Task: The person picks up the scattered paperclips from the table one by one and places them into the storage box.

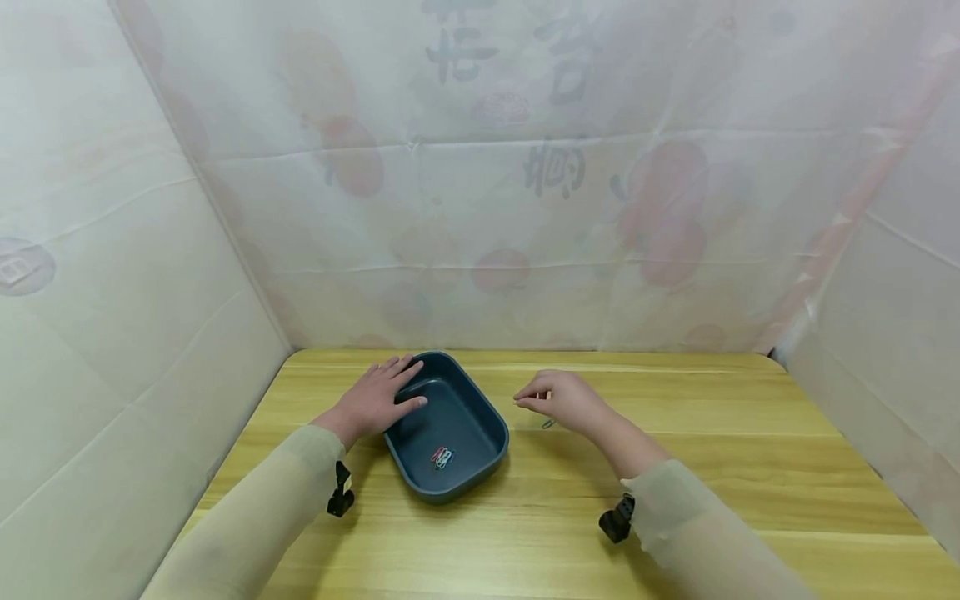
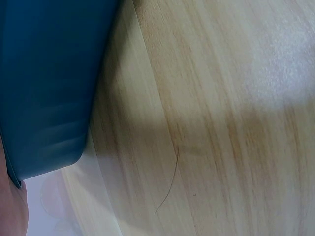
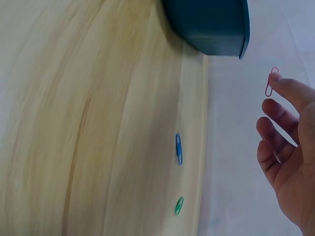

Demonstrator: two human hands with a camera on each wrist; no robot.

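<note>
Paperclips [image 1: 442,457] lie in a small bunch on the floor of the dark teal tray [image 1: 480,423], toward its near end; red, white and blue ones can be made out. The tray sits on the wooden counter [image 1: 675,500], left of centre. The left hand [image 1: 378,398] rests on the tray's far left rim with fingers straight and spread, gripping nothing. The right hand [image 1: 566,400] hovers just right of the tray, its fingertips pinching a pink paperclip [image 3: 271,81] held above the counter. Beneath that hand two loose clips remain on the wood: a blue paperclip [image 3: 179,148] and a green paperclip [image 3: 178,206], near each other and apart from the tray.
</note>
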